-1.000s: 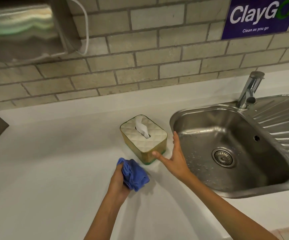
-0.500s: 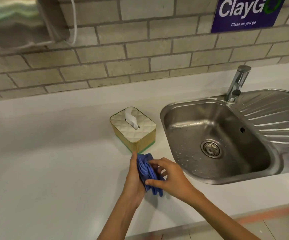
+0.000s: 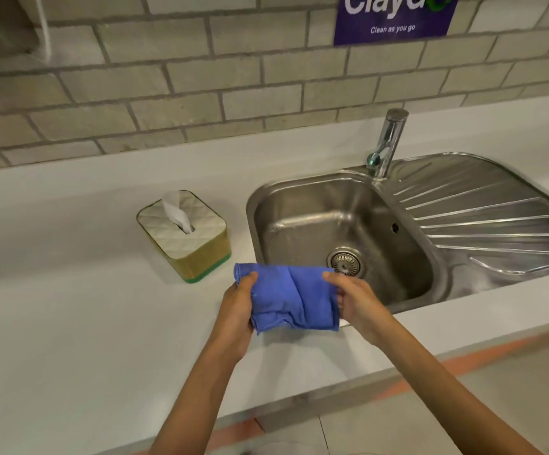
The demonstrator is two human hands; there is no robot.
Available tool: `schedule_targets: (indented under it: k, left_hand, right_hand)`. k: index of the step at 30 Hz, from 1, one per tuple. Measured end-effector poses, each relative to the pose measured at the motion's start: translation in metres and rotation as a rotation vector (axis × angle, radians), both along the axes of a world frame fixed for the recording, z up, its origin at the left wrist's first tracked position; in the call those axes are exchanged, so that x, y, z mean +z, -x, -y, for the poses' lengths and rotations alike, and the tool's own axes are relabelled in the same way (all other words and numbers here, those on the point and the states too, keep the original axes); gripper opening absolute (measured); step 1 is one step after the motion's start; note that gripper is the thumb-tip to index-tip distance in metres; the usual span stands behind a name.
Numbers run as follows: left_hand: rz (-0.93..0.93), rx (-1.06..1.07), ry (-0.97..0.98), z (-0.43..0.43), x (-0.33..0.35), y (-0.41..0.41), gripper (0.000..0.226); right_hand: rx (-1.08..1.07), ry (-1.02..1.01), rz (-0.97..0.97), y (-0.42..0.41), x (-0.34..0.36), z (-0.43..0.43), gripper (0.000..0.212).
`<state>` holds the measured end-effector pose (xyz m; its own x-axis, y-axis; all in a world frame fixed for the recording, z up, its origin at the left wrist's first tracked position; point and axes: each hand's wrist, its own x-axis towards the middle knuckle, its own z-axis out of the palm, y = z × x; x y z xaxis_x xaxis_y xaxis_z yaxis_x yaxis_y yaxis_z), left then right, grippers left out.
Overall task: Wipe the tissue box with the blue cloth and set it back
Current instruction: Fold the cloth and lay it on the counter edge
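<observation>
The tissue box [image 3: 186, 236] stands on the white counter [image 3: 69, 307], gold-sided with a quilted cream lid and a white tissue sticking up from its slot. The blue cloth [image 3: 291, 295] is spread between both hands, just in front of and to the right of the box, above the counter near the sink's front left corner. My left hand [image 3: 238, 305] pinches the cloth's left edge. My right hand [image 3: 353, 298] grips its right edge. Neither hand touches the box.
A steel sink [image 3: 342, 231] with a drain and a ribbed drainboard [image 3: 483, 218] lies right of the box, with a tap [image 3: 388, 142] behind it. A brick wall with a purple sign [image 3: 394, 18] backs the counter. The counter's front edge runs below my arms.
My right hand came over from beside the box to the bunched cloth, and both hands have pulled the cloth open into a flat spread. The view shifted right.
</observation>
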<state>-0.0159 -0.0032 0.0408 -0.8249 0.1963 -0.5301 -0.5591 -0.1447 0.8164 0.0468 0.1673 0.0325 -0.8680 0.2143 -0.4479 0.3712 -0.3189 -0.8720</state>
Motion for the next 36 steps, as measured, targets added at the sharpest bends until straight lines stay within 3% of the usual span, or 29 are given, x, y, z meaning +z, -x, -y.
schedule_targets:
  k: [4,9,12,14,19,23,29,36]
  left_hand:
    - [-0.068,-0.151,0.09,-0.013,-0.011,-0.015,0.033]
    - [-0.125,-0.372,0.379,-0.018,-0.036,-0.035,0.028]
    - [-0.225,-0.42,0.614,-0.021,-0.051,-0.044,0.024]
    - [-0.333,-0.445,0.813,-0.023,-0.057,-0.047,0.03]
    - [-0.403,-0.481,0.987,-0.026,-0.06,-0.049,0.058]
    - [-0.388,-0.471,0.932,-0.023,-0.061,-0.045,0.068]
    - [-0.315,-0.296,0.761,-0.011,-0.049,-0.023,0.052]
    - [-0.334,-0.093,0.519,0.006,-0.016,0.016,0.039]
  right_hand:
    - [-0.003,-0.247,0.012,-0.013,-0.007,-0.036,0.018]
    - [0.078,-0.447,0.12,-0.032,-0.027,-0.072,0.041]
    - [0.152,-0.691,0.189,-0.04,-0.038,-0.083,0.052]
    - [0.235,-0.906,0.233,-0.043,-0.045,-0.084,0.058]
    - [0.357,-1.172,0.274,-0.04,-0.045,-0.083,0.067]
    - [0.338,-1.105,0.154,-0.025,-0.034,-0.073,0.059]
    - [0.237,-0.798,0.017,0.014,-0.019,-0.036,0.046]
    - [0.163,-0.702,-0.094,0.064,-0.002,0.013,0.037]
